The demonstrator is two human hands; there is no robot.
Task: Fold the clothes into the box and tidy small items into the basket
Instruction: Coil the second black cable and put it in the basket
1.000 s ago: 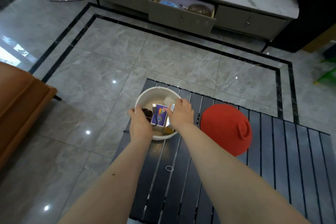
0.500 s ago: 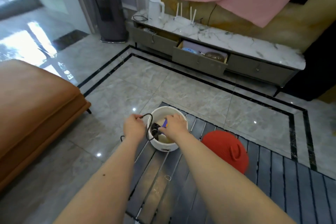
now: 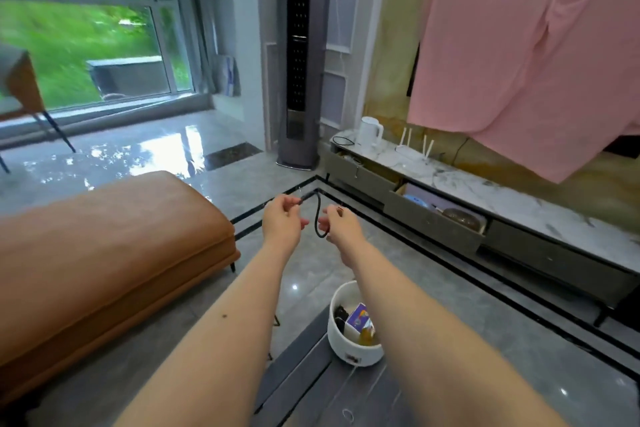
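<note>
I've got the black cable (image 3: 318, 218) pinched at both ends: my left hand (image 3: 282, 224) nips one end between thumb and fingertips, my right hand (image 3: 341, 227) holds the other, and the cord sags in a loop between them. Both hands are raised out in front of me, level with each other and close together, so neither is clearly nearer. The white basket (image 3: 351, 333) sits well below and nearer to me, on the corner of the dark slatted table (image 3: 311, 392), with a purple box (image 3: 358, 317) and other bits inside. So the drop lies straight down and back toward me. Half a second ago both hands were down at the basket rim; now they're lifted clear with the cable drawn out of it, and my view has swung up to the room.
</note>
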